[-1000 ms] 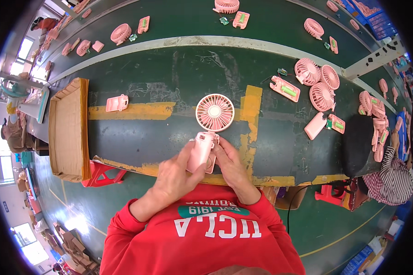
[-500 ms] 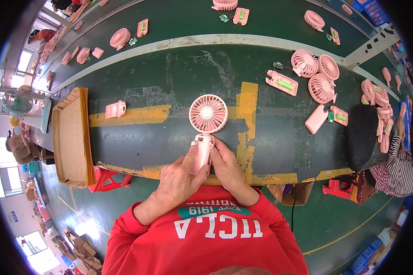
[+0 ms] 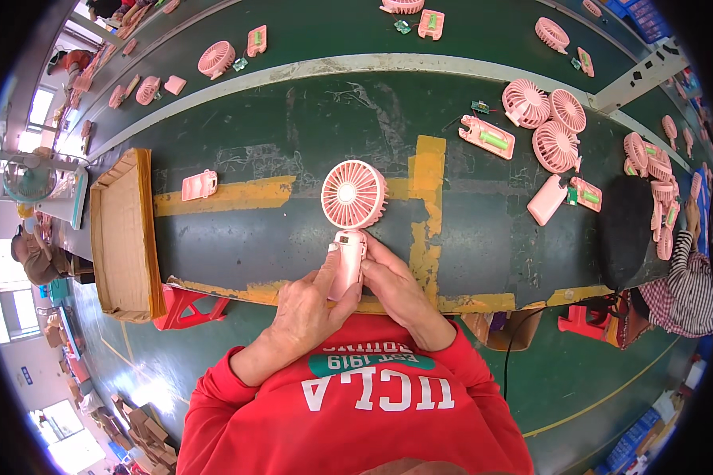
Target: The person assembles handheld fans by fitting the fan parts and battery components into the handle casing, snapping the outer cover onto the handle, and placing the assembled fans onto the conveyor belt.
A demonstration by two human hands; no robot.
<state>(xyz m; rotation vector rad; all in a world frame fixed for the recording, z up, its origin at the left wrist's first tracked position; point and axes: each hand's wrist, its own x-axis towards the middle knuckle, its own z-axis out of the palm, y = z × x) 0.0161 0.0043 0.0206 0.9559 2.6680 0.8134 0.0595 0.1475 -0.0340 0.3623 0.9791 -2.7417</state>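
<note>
A pink handheld fan (image 3: 353, 195) is held upright over the front edge of the workbench, its round grille pointing away from me. My left hand (image 3: 303, 310) grips the left side of its handle, thumb near the top. From the right, my right hand (image 3: 394, 286) closes its fingers on the handle's edge. A small dark opening shows near the handle's top. To the left on the bench lies a loose pink casing piece (image 3: 200, 185).
A cardboard tray (image 3: 122, 237) stands at the bench's left end. At the right lie several pink fan heads (image 3: 555, 147), an opened handle with a green battery (image 3: 487, 137) and a black cushion-like shape (image 3: 627, 233). Beyond the rail, a conveyor (image 3: 333, 32) carries fan parts. Another person (image 3: 693, 293) sits far right.
The fan's head has turned slightly, so its side now shows at the right, and it has shifted a little left. Fan parts on the far conveyor have moved rightward.
</note>
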